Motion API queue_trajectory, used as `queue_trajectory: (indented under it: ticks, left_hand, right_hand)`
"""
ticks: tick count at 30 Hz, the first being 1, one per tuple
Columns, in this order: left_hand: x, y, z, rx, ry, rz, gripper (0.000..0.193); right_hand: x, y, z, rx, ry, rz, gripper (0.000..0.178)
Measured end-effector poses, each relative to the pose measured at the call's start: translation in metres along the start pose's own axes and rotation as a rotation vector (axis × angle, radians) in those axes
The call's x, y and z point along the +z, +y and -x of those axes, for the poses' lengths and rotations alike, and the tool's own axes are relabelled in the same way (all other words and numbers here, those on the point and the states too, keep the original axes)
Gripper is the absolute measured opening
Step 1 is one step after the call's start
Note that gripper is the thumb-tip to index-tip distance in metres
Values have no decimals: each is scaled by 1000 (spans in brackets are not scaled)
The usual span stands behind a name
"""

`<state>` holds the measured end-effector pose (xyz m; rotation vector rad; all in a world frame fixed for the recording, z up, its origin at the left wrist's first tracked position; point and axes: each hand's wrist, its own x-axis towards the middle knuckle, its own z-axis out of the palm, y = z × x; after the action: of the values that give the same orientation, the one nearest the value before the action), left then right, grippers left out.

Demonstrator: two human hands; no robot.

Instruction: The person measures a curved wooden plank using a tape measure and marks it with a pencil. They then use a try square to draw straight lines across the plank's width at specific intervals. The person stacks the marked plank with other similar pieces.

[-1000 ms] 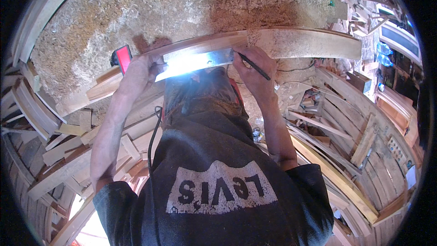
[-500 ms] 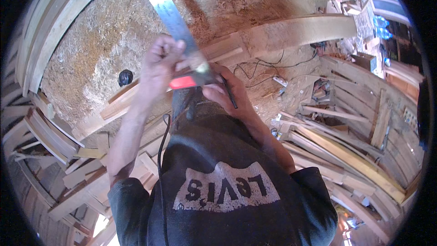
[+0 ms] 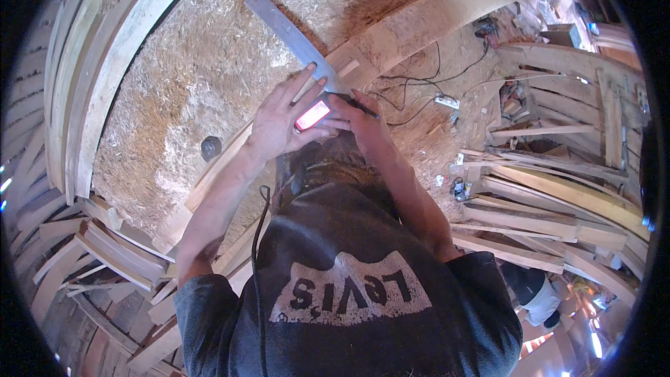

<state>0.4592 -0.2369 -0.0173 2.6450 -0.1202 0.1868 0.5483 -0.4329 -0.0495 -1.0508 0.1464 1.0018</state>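
A carpenter's square with a grey metal blade (image 3: 287,31) and a bright red-and-white handle (image 3: 312,116) lies across a wooden plank (image 3: 412,31) in front of my body. My left hand (image 3: 279,117) presses on the square, its fingers spread over the blade and around the handle. In my right hand (image 3: 364,122) is a slim dark pencil-like stick (image 3: 366,107), at the blade's near end. Right fingertips sit close beside the handle; whether they touch it I cannot tell. Part of the plank is hidden under my hands.
Sawdust and shavings cover the ground (image 3: 160,84). A round black object (image 3: 211,148) lies left of the plank. Black cables (image 3: 419,82) run to a white power strip (image 3: 447,102) on the right. Curved boards (image 3: 115,63) line the left; stacked timber (image 3: 558,188) fills the right. Another person (image 3: 537,297) is at lower right.
The square has come down from a tilted, raised position onto the plank. My left hand has opened from a grip into spread fingers over it. The right hand stays near the handle.
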Motion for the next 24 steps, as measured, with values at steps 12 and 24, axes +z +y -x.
queue_trajectory:
  ticks: [12, 24]
  left_hand:
    - [5, 0, 0, 34, -36, -77, 79]
    - [5, 1, -1, 47, -9, -107, 74]
  right_hand:
    - [0, 10, -7, -77, 33, -42, 34]
    - [7, -65, 9, -708, 279, 756, 25]
